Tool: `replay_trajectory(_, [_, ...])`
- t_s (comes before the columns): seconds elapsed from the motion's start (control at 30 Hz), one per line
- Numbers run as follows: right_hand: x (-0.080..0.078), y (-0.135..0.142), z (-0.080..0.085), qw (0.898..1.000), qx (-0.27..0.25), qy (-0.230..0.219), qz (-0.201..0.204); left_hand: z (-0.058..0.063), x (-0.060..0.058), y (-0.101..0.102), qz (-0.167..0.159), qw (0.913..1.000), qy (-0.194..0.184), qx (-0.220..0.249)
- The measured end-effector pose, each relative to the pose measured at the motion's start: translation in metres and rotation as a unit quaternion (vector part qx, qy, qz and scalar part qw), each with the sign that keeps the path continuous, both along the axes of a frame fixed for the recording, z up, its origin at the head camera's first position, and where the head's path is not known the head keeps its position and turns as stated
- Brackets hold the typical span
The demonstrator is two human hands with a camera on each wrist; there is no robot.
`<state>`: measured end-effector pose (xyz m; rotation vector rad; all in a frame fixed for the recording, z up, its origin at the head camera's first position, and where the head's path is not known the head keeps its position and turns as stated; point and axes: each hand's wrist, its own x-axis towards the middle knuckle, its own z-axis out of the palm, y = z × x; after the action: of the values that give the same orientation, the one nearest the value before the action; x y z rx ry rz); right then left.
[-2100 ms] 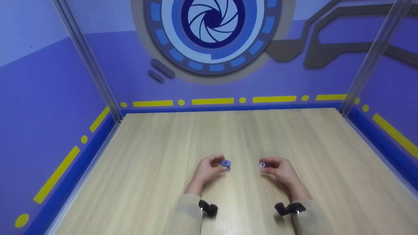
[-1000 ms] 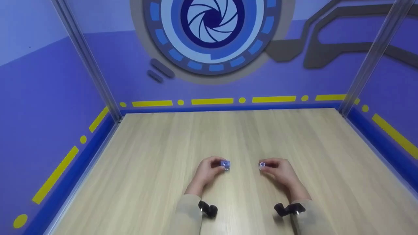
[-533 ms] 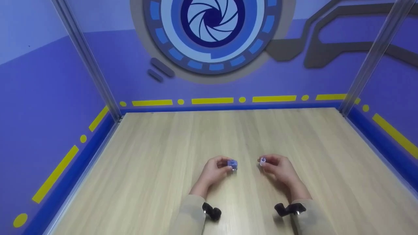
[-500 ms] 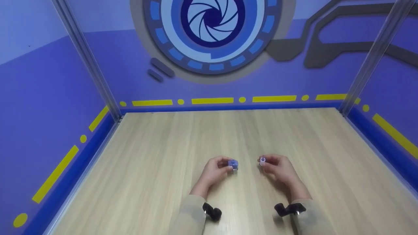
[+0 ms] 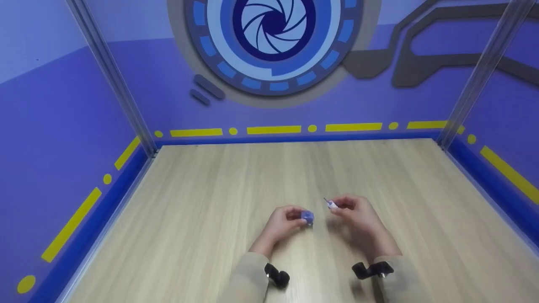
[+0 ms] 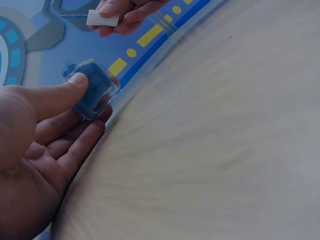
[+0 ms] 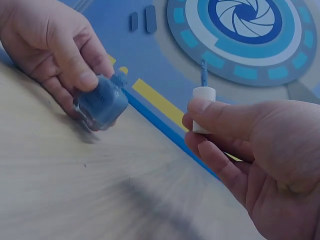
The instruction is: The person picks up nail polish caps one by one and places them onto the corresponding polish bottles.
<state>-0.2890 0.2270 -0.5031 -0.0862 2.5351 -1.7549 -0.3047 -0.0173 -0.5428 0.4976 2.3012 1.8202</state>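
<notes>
Thumb and fingers of my left hand (image 5: 281, 224) pinch a blue nail polish bottle (image 6: 94, 92), its glass base clear. The bottle's neck (image 7: 119, 79) is uncapped and smeared with blue polish. Opposite it, my right hand (image 5: 358, 215) pinches the white brush cap (image 7: 204, 94) between thumb and fingers. From the cap a thin blue-coated brush (image 7: 204, 72) sticks out, pointing up and away to the left in the head view. Bottle and brush are apart, with a small gap between the hands.
Below the hands lies a light wood-grain table (image 5: 202, 202). Blue-purple printed panels (image 5: 139, 84) with yellow dashes enclose it at the back and both sides. Black camera mounts (image 5: 278, 276) sit at both wrists.
My left hand has shifted right with the bottle. My right hand has moved slightly up and left, and the cap has turned so that its brush shows, pointing up-left.
</notes>
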Motion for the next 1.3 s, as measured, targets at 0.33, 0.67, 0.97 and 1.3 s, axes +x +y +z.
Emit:
replay_trajectory(0.33, [0.003,-0.010,0.013,0.996,0.062,0.059,0.032,-0.002,-0.001,0.001,-0.012,0.9999,0.005,-0.005])
replay_trajectory(0.67, [0.007,-0.019,0.015,0.994,0.089,0.055,0.033,0.000,0.001,0.001,-0.013,0.9996,0.022,-0.009])
replay_trajectory(0.97, [0.006,-0.022,0.016,0.992,0.109,0.047,0.034,0.000,0.002,0.001,-0.006,0.9996,0.019,-0.022])
replay_trajectory(1.3, [0.006,-0.025,0.016,0.991,0.120,0.046,0.042,-0.001,0.001,0.001,-0.011,0.9996,0.024,-0.014])
